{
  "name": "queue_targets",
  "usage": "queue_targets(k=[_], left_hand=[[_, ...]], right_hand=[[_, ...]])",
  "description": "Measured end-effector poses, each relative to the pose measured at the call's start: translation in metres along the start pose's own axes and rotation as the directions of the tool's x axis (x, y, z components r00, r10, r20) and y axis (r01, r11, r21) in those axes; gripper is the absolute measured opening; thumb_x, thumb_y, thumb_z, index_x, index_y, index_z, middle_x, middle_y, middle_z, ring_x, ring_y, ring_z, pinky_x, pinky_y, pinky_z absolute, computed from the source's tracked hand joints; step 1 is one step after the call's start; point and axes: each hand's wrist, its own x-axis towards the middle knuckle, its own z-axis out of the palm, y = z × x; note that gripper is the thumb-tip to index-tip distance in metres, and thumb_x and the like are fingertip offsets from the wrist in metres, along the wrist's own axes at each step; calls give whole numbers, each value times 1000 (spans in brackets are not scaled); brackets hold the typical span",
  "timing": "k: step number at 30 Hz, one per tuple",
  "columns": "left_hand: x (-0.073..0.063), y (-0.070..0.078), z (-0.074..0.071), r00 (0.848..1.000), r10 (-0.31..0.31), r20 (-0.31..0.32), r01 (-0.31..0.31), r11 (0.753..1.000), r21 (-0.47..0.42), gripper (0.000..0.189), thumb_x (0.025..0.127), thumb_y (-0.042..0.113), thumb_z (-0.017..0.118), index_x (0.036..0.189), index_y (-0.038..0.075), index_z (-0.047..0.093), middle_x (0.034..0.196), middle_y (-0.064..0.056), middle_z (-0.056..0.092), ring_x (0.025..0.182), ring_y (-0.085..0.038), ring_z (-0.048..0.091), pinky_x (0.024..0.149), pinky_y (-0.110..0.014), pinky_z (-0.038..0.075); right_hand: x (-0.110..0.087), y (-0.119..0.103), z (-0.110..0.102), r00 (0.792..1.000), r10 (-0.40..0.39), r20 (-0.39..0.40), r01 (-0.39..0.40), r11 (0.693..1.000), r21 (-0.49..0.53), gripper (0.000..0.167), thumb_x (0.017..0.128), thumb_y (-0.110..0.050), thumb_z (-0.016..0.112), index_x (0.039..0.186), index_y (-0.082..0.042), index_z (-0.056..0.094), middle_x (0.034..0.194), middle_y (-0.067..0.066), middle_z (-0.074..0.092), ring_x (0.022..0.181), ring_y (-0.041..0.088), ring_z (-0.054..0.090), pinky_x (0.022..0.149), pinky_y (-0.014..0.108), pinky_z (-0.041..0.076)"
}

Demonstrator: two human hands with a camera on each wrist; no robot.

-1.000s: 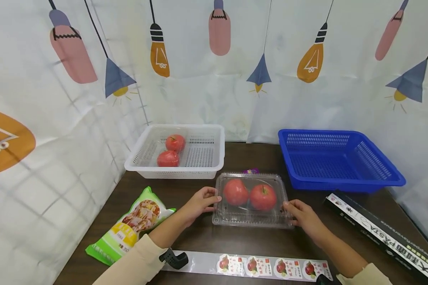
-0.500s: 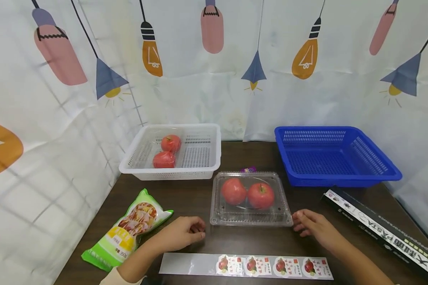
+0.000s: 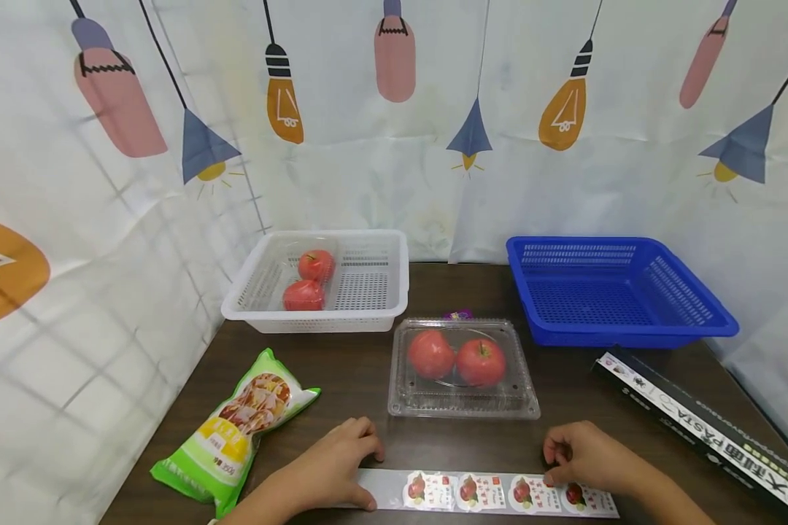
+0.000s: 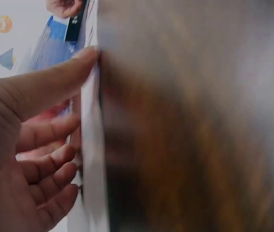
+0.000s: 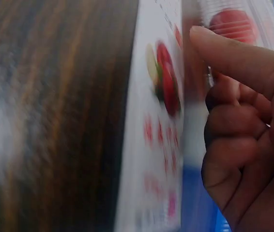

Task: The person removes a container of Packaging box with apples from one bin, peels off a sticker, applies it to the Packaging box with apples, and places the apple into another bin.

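A pale strip of several apple-printed label stickers (image 3: 486, 492) lies flat across the front of the table. At its bare left end is my left hand (image 3: 341, 463); in the left wrist view the thumb (image 4: 54, 82) touches the strip's edge, the other fingers loosely curled. My right hand (image 3: 591, 456) hovers over the right-hand labels, its thumb tip at one label's top edge. The right wrist view has its fingers (image 5: 234, 150) loosely curled, with nothing visible in them. Just behind stands a closed clear plastic box (image 3: 466, 405) with two red apples (image 3: 481, 362) inside.
At the back left, a white basket (image 3: 322, 319) contains another clear box of apples (image 3: 304, 295). A blue basket (image 3: 630, 337) stands back right, with a long black PASTA box (image 3: 702, 430) before it. A green snack bag (image 3: 236, 430) lies left. Something small and purple (image 3: 458, 315) sits behind the clear box.
Both hands have let go of the clear box and come nearer to me, down to the sticker strip. The left hand now touches its left end; the right is over its right part.
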Motion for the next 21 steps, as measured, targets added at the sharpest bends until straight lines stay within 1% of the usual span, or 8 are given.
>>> queue_targets(k=[3,5,7,11,14,17,19,21], left_hand=[[2,6,2,1000,-3,9,3,1000,3,60,62,64,80,104,24,64,108,14,46,94,-6,45,80,-29,47],[3,10,2,1000,8,13,-8,1000,5,62,63,65,80,105,23,64,108,14,47,94,-6,45,80,-29,47],[5,13,3,999,39,7,-39,999,26,57,64,60,82,103,23,65,107,13,47,94,-6,45,80,-29,47],[9,17,4,994,111,-6,-110,991,80,39,68,46,86,92,24,64,101,14,46,91,-4,44,79,-26,45],[11,19,3,990,143,-12,-141,985,97,35,69,37,87,87,25,59,96,15,46,87,-3,45,76,-25,45],[12,22,1,994,104,16,-104,994,36,37,73,30,85,90,25,53,88,17,47,78,-1,46,68,-22,45],[13,23,-1,997,65,44,-64,997,-31,37,76,27,84,94,24,52,84,17,48,73,-1,47,64,-21,44],[14,23,-3,997,31,74,-23,994,-107,36,79,24,82,98,22,52,81,17,51,69,0,48,62,-20,44]], right_hand=[[1,1,2,998,48,43,-49,999,23,25,77,-28,82,81,-15,61,59,-10,47,48,5,51,47,26,46],[1,1,3,997,59,54,-60,998,18,24,78,-28,81,80,-15,61,58,-9,46,47,6,52,48,27,47],[1,2,4,996,63,57,-64,998,11,23,80,-28,80,79,-16,60,57,-9,48,46,8,54,47,28,48],[0,2,6,996,60,60,-61,998,10,23,82,-31,78,79,-16,61,56,-8,51,46,12,57,47,28,48],[0,0,6,996,61,68,-62,998,14,23,82,-32,78,80,-16,61,56,-7,53,46,11,57,47,27,47],[1,-1,6,997,46,63,-45,999,-19,22,83,-33,77,80,-18,61,56,-9,52,46,7,53,48,27,46],[2,-1,7,999,24,47,-22,998,-53,20,83,-34,76,80,-20,61,56,-11,51,46,3,49,48,27,46],[3,-2,10,999,3,38,-1,999,-50,18,85,-33,75,81,-21,62,57,-12,51,45,1,47,45,26,45]])
